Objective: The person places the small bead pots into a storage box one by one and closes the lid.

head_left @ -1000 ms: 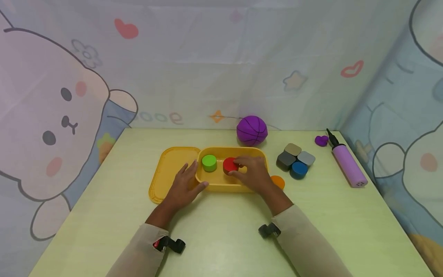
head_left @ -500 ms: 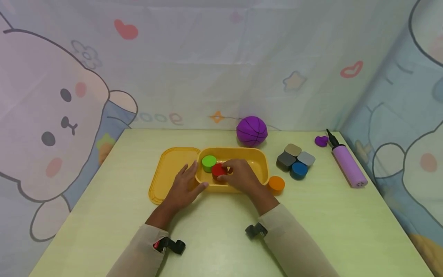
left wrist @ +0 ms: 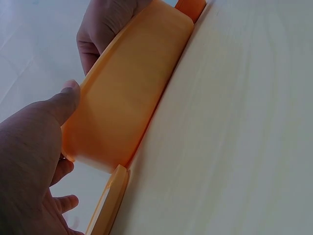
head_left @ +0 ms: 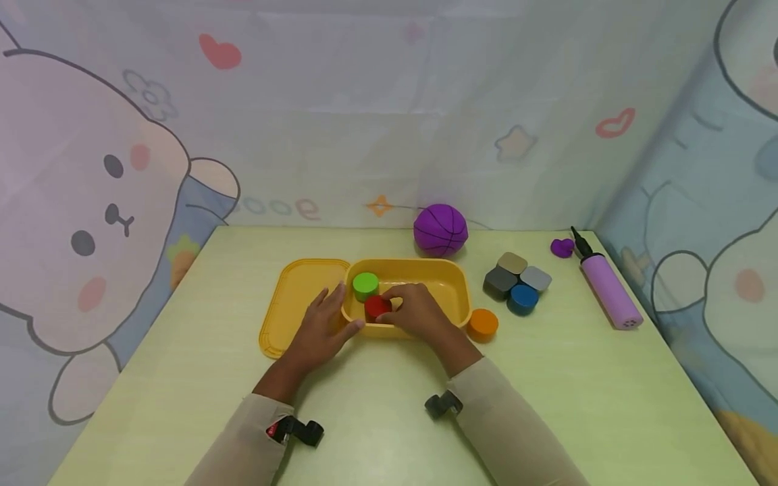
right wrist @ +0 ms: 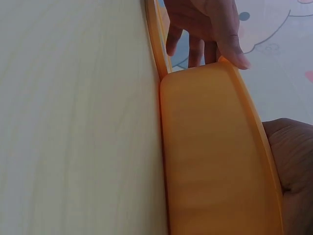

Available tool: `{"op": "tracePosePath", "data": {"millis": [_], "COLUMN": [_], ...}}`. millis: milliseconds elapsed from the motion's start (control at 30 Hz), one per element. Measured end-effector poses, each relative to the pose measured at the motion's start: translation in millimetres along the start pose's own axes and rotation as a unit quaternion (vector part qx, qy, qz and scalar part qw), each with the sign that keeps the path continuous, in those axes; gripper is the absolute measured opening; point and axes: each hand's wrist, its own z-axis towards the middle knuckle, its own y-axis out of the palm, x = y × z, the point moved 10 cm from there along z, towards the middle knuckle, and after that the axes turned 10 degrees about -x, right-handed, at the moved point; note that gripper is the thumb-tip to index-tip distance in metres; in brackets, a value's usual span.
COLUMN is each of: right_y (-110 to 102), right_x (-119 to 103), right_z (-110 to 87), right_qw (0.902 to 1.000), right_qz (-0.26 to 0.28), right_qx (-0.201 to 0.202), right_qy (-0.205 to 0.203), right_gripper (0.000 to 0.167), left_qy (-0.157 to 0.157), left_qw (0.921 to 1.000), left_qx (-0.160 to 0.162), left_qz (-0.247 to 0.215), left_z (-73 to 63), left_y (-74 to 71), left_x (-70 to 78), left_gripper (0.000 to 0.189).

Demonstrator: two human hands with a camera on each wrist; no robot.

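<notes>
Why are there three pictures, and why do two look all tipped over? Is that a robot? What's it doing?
No robot here, just a person's two bare hands! The big picture comes from a camera on the person's head, looking down. Each wrist wears a small black camera too, and those views look tilted.

The right hand holds a red disc inside a yellow box, near a green disc. The left hand touches the box's left end.

Also on the table are a yellow lid, an orange disc, a blue disc, black, tan and gray blocks, a purple basketball, a purple heart and a purple hand pump.
</notes>
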Motion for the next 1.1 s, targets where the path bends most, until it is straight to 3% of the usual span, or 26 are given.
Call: {"op": "tracePosePath", "data": {"millis": [100,233,433,767,1100], "right_y": [1,4,5,2,1], "right_x": [0,3,5,-3,-8], "right_z": [0.9,2.2,2.1,1.3,2.0], "right_qw": [1.0,0.9997,0.9989,0.9988,0.9975], "right_qz": [-0.003,0.009,0.032,0.033,0.028], "right_qx": [-0.004,-0.019,-0.028,-0.022,-0.025], "right_qy": [0.003,0.012,0.017,-0.03,-0.06], "right_gripper": [0.039,0.04,0.034,0.016,0.018], "left_qy": [0.007,-0.016,-0.025,-0.014,-0.007], "left_qw": [1.0,0.9998,0.9996,0.9999,0.9999], "left_qx": [0.006,-0.008,-0.012,-0.007,-0.005], "left_qz": [0.0,0.007,0.006,0.005,0.009], "left_z": [0.0,-1.0,-1.1,0.2,1.2], "left_y": [-1.3,-1.0,-0.6,-1.3,-2.5], "left_x": [1.8,2.1,1.4,3.0,4.3], "left_gripper": [0.09,0.09,0.09,0.09,0.09]}}
